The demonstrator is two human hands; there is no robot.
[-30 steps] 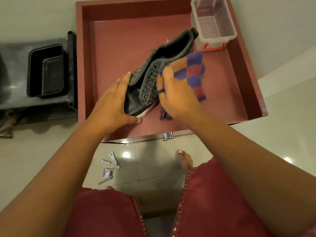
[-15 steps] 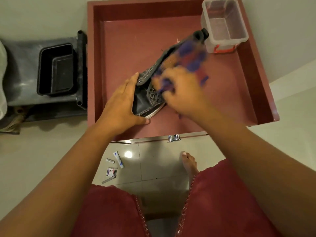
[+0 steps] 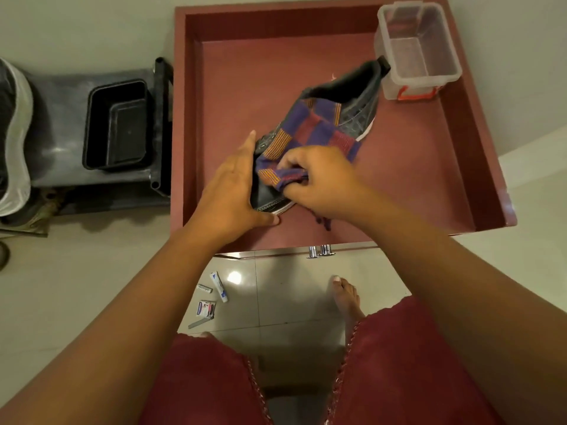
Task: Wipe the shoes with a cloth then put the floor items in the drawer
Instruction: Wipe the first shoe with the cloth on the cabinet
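One shoe point(image 3: 359, 96), one cloth point(image 3: 310, 130), two hands, four floor items point(image 3: 211, 299)

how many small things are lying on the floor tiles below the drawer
4: a small tube, a longer tube right of it, a small box just below them, and a flat grey strip lowest. The left arm may hide more.

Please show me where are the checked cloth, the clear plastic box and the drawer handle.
checked cloth point(image 3: 310, 130), head view, a purple square
clear plastic box point(image 3: 418, 75), head view, its near rim
drawer handle point(image 3: 320, 250), head view, its metal posts
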